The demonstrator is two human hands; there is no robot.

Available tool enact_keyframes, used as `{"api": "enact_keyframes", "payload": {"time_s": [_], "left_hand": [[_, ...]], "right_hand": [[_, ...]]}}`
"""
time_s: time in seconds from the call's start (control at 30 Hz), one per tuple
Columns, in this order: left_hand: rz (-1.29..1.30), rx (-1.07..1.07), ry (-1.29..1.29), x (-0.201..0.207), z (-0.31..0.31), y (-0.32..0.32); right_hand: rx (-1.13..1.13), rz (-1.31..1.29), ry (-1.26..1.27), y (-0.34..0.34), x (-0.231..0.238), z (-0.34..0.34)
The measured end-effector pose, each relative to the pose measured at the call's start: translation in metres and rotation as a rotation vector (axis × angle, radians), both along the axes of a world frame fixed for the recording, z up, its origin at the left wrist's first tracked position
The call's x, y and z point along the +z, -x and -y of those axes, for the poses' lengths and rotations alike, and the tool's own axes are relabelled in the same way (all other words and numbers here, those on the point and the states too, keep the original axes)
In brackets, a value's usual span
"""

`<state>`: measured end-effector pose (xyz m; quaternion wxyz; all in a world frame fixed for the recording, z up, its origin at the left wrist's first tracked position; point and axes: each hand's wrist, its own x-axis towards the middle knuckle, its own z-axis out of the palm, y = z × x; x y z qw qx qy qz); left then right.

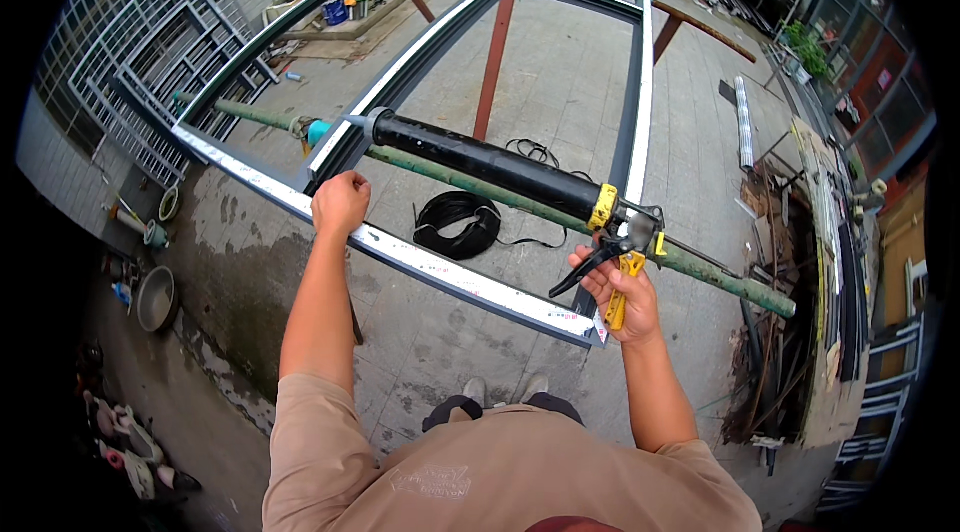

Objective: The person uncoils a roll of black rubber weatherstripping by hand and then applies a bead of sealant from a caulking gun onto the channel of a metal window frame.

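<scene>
My right hand [625, 297] is wrapped round the yellow handle of a black caulking gun [490, 162], its thumb up near the black trigger. The gun's long barrel slants up and leftward across a large grey-and-white metal window frame [450, 272]. Its pale nozzle points at the joint where an inner upright meets the near rail. Just below that nozzle, my left hand [340, 202] rests at the near rail with its fingers curled closed. Whatever those fingers may hold is hidden. Green pipes [700, 267] run crosswise beneath the frame.
A coil of black strip [485, 229] lies on the paving below the frame opening. Metal lattice frames [150, 82] lean at the left wall, with a round metal basin [156, 298] nearer. Long metal profiles and scrap [780, 262] line the right side. Rusty brown supports [494, 62] stand under the frame.
</scene>
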<state>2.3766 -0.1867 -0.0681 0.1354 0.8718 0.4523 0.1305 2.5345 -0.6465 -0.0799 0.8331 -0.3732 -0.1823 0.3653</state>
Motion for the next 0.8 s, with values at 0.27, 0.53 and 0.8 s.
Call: {"api": "enact_keyframes", "payload": {"time_s": [0.27, 0.53, 0.8], "left_hand": [[-0.007, -0.015, -0.040, 0.000, 0.000, -0.003], [0.008, -0.012, -0.049, -0.003, -0.001, -0.004], [0.100, -0.022, -0.093, -0.013, -0.006, -0.003]], "right_hand": [[0.027, 0.010, -0.026, 0.003, 0.007, 0.002], [0.062, -0.020, -0.065, 0.002, 0.008, 0.002], [0.151, -0.035, -0.061, -0.003, 0.012, 0.005]]}}
